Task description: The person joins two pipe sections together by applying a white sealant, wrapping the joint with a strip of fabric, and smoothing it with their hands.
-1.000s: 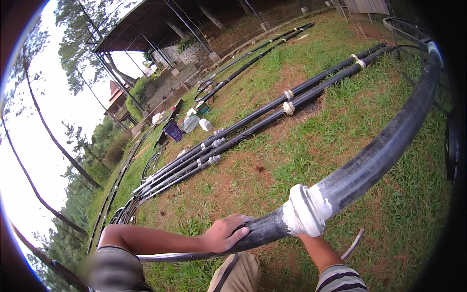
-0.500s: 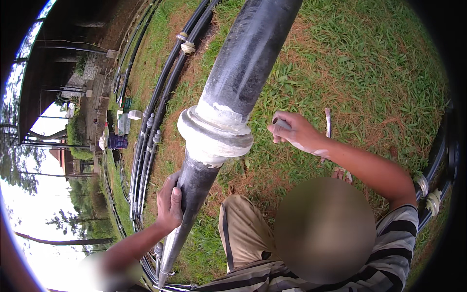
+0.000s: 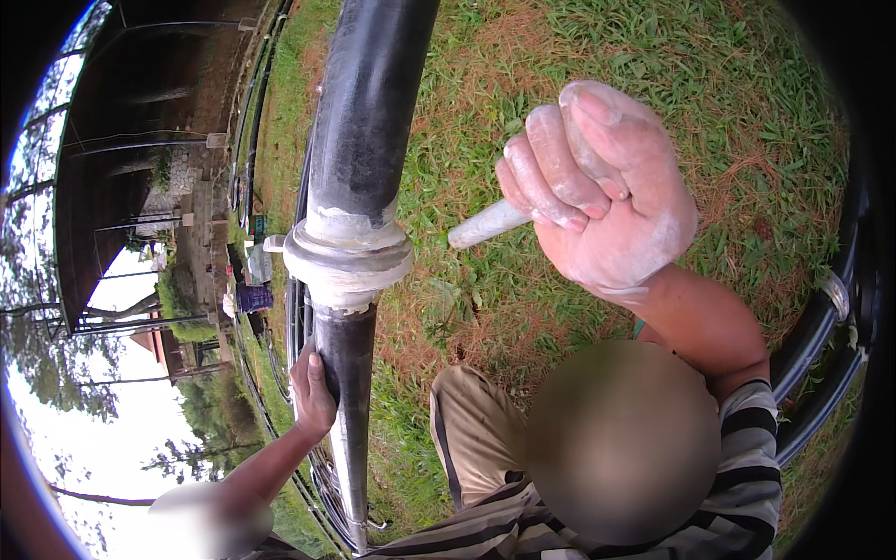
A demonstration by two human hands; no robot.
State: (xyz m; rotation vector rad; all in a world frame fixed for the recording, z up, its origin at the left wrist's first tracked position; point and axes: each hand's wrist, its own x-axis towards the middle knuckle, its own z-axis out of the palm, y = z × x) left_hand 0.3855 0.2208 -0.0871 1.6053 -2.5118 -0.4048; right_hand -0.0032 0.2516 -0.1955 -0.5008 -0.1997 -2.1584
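Left hand (image 3: 315, 394) grips one black pipe (image 3: 371, 103); right hand (image 3: 611, 191) clenches one grey rod (image 3: 489, 224), open grass (image 3: 485, 98) between them.

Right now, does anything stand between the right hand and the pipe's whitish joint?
Only the grey stick in the right hand, its end pointing toward the whitish joint; nothing else visible blocks the gap.

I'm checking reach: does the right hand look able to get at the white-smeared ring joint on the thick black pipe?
Probably yes: nothing visible blocks the right hand from the joint, though that hand grips a grey cylindrical stick.
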